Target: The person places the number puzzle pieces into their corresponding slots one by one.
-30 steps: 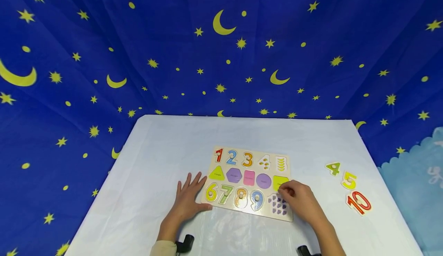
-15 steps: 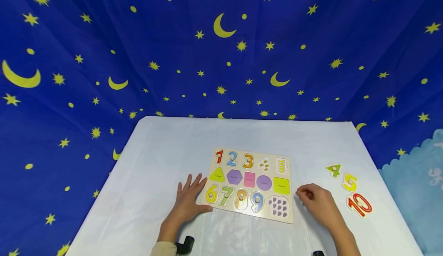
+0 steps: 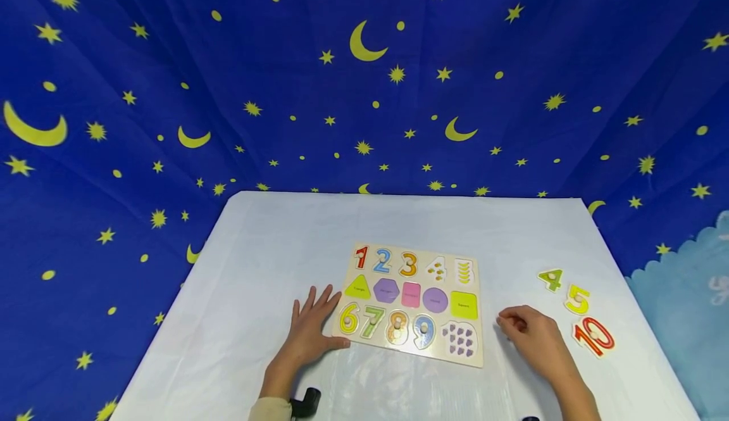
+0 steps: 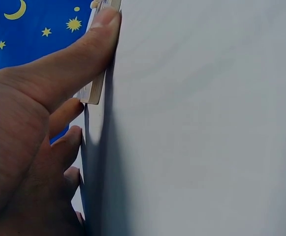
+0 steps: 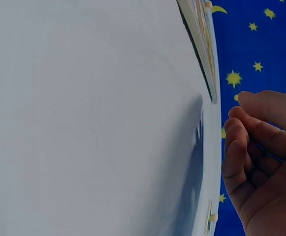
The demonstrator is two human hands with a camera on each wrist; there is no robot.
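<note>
A wooden number puzzle board (image 3: 437,347) lies on the white table. My left hand (image 3: 307,329) rests at its left side, fingers spread; in the left wrist view the thumb (image 4: 79,54) presses the edge of the board (image 4: 94,93). To the right of the board, over the table, my right hand (image 3: 532,339) is loosely curled with nothing in it. Farther right lie a green 4 piece (image 3: 550,280), a yellow 5 piece (image 3: 578,299) and a red 10 piece (image 3: 593,337). Pictured recesses of oranges (image 3: 436,269), bananas (image 3: 464,272) and grapes (image 3: 460,340) show on the board.
Other knobbed numbers, such as the red 1 (image 3: 361,257) and blue 9 (image 3: 424,331), sit in the board. Its middle row holds coloured shapes, with a yellow-green square (image 3: 464,305) at the end. A blue starry curtain (image 3: 307,79) hangs behind the table (image 3: 273,237).
My right hand has drawn back from the board's right end to the right, uncovering the square and the grape recess. My left hand stays at the board's left side.
</note>
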